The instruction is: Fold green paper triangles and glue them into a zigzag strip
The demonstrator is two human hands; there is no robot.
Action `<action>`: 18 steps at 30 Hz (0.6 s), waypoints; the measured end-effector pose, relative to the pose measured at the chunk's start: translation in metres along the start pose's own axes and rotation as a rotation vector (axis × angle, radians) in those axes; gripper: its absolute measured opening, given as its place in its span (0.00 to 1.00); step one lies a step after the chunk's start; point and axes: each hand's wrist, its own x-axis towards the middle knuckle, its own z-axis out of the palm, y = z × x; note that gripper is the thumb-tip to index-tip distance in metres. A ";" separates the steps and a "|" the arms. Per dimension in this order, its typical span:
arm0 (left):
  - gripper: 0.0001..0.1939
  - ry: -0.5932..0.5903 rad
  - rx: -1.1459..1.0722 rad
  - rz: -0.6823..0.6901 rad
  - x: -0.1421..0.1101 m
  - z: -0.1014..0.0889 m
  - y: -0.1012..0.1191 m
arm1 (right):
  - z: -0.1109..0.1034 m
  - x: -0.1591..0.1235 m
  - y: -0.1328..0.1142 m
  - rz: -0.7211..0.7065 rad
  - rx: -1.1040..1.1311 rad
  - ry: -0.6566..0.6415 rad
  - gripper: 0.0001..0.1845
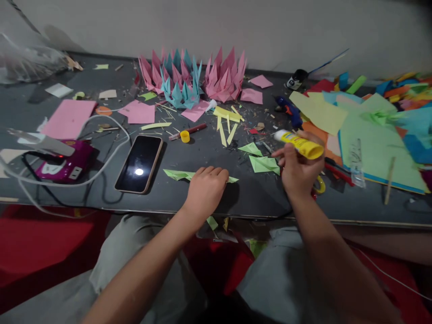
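Observation:
My left hand (pixel 206 191) rests near the table's front edge, its fingers curled down over a long folded green paper piece (pixel 177 174). The two ends of that piece stick out on either side of the hand. Held in my right hand (pixel 301 168) is a yellow glue stick (pixel 305 146), uncapped and tilted, its white end pointing left. More folded green paper pieces (pixel 263 164) lie just left of my right hand. A yellow cap (pixel 185 136) stands beside a dark red pen (pixel 195 129).
Pink and blue folded-paper flowers (pixel 182 92) stand by the wall. A phone (pixel 139 164) and a purple power adapter (pixel 67 164) with cables are on the left. To the right are a glue gun (pixel 292 112), scissors (pixel 338 171) and stacked coloured paper (pixel 374 148).

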 end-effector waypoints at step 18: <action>0.04 -0.066 -0.283 -0.239 -0.001 -0.027 -0.019 | -0.018 0.025 0.043 0.003 -0.990 -0.664 0.28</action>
